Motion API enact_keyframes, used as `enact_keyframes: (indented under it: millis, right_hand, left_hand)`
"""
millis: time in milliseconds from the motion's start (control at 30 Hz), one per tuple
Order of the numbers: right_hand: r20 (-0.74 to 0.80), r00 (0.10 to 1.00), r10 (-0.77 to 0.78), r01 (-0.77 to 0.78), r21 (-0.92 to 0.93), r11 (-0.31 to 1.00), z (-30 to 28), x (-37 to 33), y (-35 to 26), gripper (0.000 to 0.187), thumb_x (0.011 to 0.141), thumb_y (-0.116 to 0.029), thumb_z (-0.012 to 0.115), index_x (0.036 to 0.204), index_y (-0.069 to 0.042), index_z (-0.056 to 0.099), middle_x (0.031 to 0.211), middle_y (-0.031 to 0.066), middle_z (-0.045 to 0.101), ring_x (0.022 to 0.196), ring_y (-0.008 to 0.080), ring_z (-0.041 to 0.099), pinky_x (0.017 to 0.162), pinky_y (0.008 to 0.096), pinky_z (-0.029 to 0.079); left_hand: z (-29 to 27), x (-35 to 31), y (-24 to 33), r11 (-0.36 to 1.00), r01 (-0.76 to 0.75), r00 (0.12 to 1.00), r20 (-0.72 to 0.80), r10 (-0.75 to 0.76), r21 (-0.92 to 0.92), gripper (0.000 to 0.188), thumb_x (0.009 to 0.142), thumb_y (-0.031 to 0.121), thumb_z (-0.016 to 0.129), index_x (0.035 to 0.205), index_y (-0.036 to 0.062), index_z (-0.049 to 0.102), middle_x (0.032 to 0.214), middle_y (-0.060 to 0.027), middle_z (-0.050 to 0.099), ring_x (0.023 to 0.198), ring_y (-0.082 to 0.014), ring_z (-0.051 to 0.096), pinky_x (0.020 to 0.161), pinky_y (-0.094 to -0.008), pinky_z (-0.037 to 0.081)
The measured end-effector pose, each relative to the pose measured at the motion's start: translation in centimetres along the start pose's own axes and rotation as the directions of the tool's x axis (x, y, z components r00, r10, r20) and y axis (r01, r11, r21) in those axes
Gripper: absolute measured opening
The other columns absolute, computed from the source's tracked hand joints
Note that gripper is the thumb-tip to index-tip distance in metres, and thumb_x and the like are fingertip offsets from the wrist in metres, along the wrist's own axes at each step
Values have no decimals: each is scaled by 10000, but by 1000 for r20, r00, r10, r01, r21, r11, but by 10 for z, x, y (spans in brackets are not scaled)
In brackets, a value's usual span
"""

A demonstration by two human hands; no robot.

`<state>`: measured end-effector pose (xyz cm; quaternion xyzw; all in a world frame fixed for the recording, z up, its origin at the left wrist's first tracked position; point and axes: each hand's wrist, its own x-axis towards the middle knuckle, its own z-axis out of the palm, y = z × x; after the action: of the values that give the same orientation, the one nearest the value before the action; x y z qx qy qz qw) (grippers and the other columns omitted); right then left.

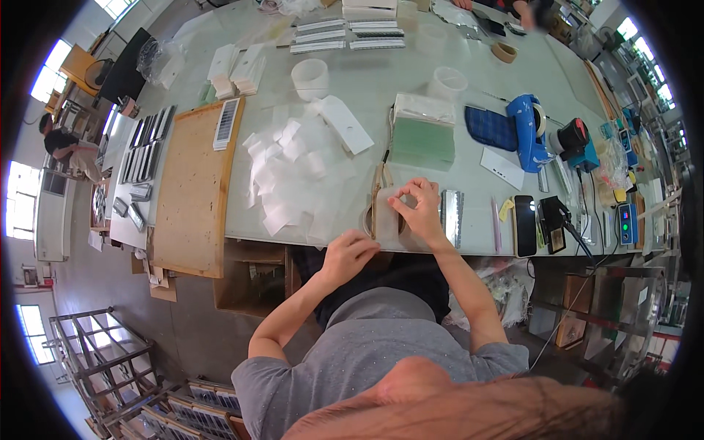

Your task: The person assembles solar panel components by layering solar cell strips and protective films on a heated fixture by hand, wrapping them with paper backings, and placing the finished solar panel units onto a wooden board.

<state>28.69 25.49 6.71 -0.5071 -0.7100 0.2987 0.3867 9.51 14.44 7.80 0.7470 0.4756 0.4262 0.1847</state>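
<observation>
My left hand [347,258] is at the table's front edge, fingers curled in and pressed together. Whatever its fingertips may hold is too small to make out. Just to the right, my right hand [419,211] reaches over the table with thumb and forefinger pinched in a ring. Its fingertips are against a whitish translucent piece [388,213], apparently thin film, though I cannot tell whether they grip it. Between the hands stands a narrow wooden strip [377,209] beside that piece. A stack of green sheets [423,142] lies beyond, and a silver ruler-like strip [452,218] lies right of my right hand.
Loose translucent white pieces [282,172] cover the table's left middle, beside a wooden board [192,176]. A blue tape dispenser [525,132], a black phone [525,226] and cables stand at the right. White cups [310,78] and stacked strips [319,34] sit farther back. Another person's hands [522,11] show at the far edge.
</observation>
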Motion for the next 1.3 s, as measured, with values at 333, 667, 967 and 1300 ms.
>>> enact_keyframes:
  millis: [333, 667, 967, 1300]
  right_hand:
    - [-3, 1000, 18, -18, -67, 998, 10, 11, 6, 204, 746, -293, 790, 845, -150, 685, 1065, 4, 537, 1079, 271, 414, 942, 461, 256]
    - [18, 1000, -8, 9, -99, 995, 5, 11, -3, 180, 745, -303, 793, 812, -166, 696, 1080, -8, 534, 1077, 272, 412, 941, 463, 253]
    - [19, 1000, -13, 15, -135, 991, 5, 13, -2, 208, 732, -307, 804, 829, -163, 690, 1062, -23, 552, 1084, 257, 422, 950, 451, 242]
    - [29, 1000, 2, 3, -176, 984, -11, 18, 1, 345, 721, -293, 812, 982, -145, 642, 1083, -4, 578, 1089, 263, 448, 947, 447, 274]
  left_hand:
    - [-5, 4, -7, 981, 158, 987, 2, -158, -114, 88, 787, 71, 762, 861, 95, 721, 819, -49, 600, 683, -222, 618, 588, -327, 499]
    - [-4, -1, -11, 999, -5, 999, -40, 7, 43, 105, 756, 127, 789, 823, 122, 709, 800, -27, 586, 668, -221, 599, 582, -344, 490]
    - [-3, -3, -18, 944, -238, 969, -2, 245, 230, 164, 754, 168, 784, 880, 143, 683, 838, 7, 573, 724, -178, 570, 607, -319, 462]
    - [7, -2, -11, 927, -263, 962, 3, 272, 266, 212, 762, 170, 769, 942, 140, 661, 881, 12, 573, 727, -184, 547, 636, -322, 443]
